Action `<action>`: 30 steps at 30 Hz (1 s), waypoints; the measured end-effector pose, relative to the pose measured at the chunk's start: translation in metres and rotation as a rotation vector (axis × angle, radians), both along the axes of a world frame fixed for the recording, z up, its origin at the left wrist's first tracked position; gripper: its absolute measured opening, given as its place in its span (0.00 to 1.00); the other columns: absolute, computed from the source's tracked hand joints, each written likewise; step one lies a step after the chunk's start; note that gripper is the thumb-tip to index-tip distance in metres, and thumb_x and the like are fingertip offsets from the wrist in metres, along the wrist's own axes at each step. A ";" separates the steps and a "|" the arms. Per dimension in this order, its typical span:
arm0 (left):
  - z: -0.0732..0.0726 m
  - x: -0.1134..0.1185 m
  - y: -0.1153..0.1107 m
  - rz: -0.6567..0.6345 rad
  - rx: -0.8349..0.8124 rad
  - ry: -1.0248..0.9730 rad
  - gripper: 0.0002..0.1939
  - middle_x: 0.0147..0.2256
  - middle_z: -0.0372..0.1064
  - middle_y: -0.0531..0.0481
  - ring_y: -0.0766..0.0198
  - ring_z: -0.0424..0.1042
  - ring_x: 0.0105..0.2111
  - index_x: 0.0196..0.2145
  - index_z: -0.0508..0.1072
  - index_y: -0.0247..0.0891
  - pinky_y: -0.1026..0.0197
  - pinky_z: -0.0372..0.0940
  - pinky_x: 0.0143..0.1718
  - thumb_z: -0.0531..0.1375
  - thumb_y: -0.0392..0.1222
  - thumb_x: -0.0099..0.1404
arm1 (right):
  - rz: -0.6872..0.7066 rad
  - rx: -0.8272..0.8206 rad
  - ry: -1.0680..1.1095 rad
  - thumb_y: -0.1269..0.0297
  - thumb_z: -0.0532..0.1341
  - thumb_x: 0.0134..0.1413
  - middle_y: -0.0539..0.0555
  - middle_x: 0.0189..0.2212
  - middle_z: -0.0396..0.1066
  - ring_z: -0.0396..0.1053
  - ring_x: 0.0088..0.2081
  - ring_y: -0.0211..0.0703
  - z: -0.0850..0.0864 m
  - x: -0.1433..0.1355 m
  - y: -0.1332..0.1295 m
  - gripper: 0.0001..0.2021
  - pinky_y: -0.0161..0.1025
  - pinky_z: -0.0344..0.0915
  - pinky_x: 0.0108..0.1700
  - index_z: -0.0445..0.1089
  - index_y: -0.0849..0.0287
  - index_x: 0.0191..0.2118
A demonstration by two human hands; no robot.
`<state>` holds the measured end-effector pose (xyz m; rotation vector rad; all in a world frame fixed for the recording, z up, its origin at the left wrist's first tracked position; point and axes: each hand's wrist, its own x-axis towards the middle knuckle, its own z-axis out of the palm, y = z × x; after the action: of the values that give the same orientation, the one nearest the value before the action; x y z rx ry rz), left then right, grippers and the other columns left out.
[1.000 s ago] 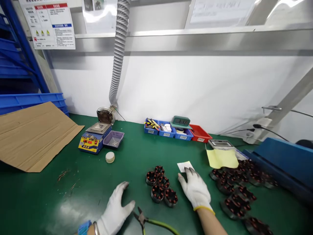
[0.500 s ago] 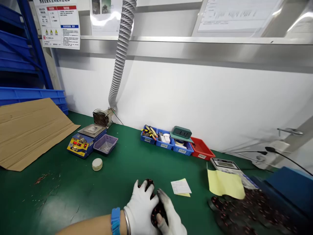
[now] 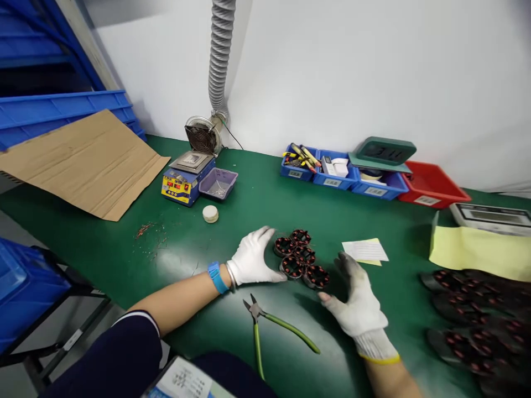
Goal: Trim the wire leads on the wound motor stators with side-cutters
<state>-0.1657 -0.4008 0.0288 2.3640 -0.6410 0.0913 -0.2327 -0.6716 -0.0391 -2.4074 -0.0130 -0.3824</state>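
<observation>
Several black ring-shaped motor stators with copper windings (image 3: 292, 266) stand in a tight cluster on the green table. Curved around their left side is my left hand (image 3: 253, 257) in a white glove, thumb and fingers apart; whether it touches the nearest stators I cannot tell. To their right, with a small gap, my gloved right hand (image 3: 357, 298) hovers with its fingers spread and nothing held; its fingertips are dirty grey. Green-handled cutting pliers (image 3: 255, 312) lie with their handles apart in front of the cluster, nearer to my body.
Many more stators (image 3: 477, 309) lie at the right under yellow paper (image 3: 481, 251). Paper slips (image 3: 365, 250) rest behind my right hand. Farther back are a solder pot (image 3: 186, 177), purple tray (image 3: 218, 184), round white tin (image 3: 210, 214), blue bins (image 3: 334, 179) and red bin (image 3: 435, 185). Cardboard (image 3: 89, 163) covers the left.
My hands have parted; earlier both were closed around the dark stators, which now stand between them. The view has tilted down, bringing the pliers into sight.
</observation>
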 end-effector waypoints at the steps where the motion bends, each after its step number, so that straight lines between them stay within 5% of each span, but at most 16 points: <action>1: -0.003 -0.001 0.007 0.016 0.030 0.039 0.57 0.66 0.60 0.33 0.38 0.64 0.64 0.66 0.60 0.37 0.41 0.62 0.65 0.74 0.58 0.42 | -0.004 -0.014 0.034 0.36 0.65 0.43 0.67 0.67 0.57 0.62 0.65 0.65 0.003 -0.002 0.006 0.54 0.57 0.62 0.66 0.48 0.58 0.72; 4: -0.005 0.001 0.009 -0.025 0.077 0.073 0.51 0.59 0.68 0.35 0.40 0.72 0.57 0.64 0.62 0.37 0.42 0.68 0.59 0.73 0.53 0.45 | -0.066 -0.064 0.119 0.39 0.70 0.36 0.68 0.65 0.61 0.64 0.63 0.69 0.013 0.002 0.032 0.56 0.58 0.65 0.63 0.53 0.60 0.70; 8: -0.002 0.007 -0.011 -0.097 0.063 0.059 0.48 0.50 0.74 0.39 0.42 0.76 0.50 0.60 0.64 0.38 0.45 0.72 0.52 0.73 0.56 0.45 | -0.165 -0.107 0.189 0.42 0.68 0.42 0.68 0.59 0.68 0.71 0.55 0.67 0.024 0.019 0.063 0.54 0.56 0.71 0.52 0.50 0.60 0.72; 14: -0.013 -0.004 -0.010 0.002 0.036 0.016 0.60 0.67 0.53 0.30 0.39 0.67 0.61 0.66 0.56 0.36 0.42 0.67 0.61 0.75 0.60 0.43 | -0.334 -0.103 0.205 0.41 0.67 0.43 0.68 0.64 0.62 0.70 0.57 0.66 0.029 -0.004 0.064 0.56 0.54 0.70 0.54 0.45 0.59 0.74; 16: -0.017 -0.008 -0.006 0.039 0.065 -0.019 0.59 0.64 0.58 0.30 0.40 0.67 0.60 0.66 0.57 0.34 0.43 0.67 0.60 0.76 0.59 0.44 | -0.393 -0.104 0.225 0.41 0.66 0.44 0.66 0.62 0.66 0.71 0.55 0.66 0.029 -0.022 0.061 0.53 0.56 0.71 0.52 0.48 0.57 0.73; 20: -0.015 -0.011 -0.013 -0.026 0.135 -0.066 0.39 0.55 0.66 0.36 0.42 0.70 0.55 0.58 0.68 0.36 0.42 0.68 0.57 0.72 0.57 0.53 | -0.428 -0.136 0.227 0.44 0.64 0.49 0.64 0.59 0.69 0.72 0.54 0.67 0.031 -0.040 0.064 0.44 0.58 0.71 0.52 0.56 0.55 0.70; 25: -0.013 -0.011 -0.024 -0.179 0.207 -0.103 0.17 0.56 0.65 0.38 0.46 0.71 0.53 0.44 0.75 0.39 0.45 0.69 0.53 0.66 0.52 0.63 | -0.311 -0.184 0.132 0.52 0.61 0.55 0.59 0.66 0.62 0.69 0.57 0.60 0.033 -0.016 0.082 0.31 0.53 0.69 0.57 0.64 0.50 0.64; 30: -0.014 -0.024 0.013 -0.174 0.261 -0.088 0.14 0.61 0.62 0.37 0.46 0.71 0.55 0.43 0.74 0.37 0.46 0.69 0.56 0.65 0.47 0.63 | -0.324 -0.180 0.042 0.53 0.61 0.53 0.64 0.64 0.63 0.66 0.60 0.65 0.038 -0.009 0.082 0.29 0.56 0.66 0.60 0.67 0.57 0.61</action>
<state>-0.1896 -0.3876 0.0153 2.5514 -0.9481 0.0358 -0.2415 -0.5897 -0.0011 -2.5991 0.3806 -0.4958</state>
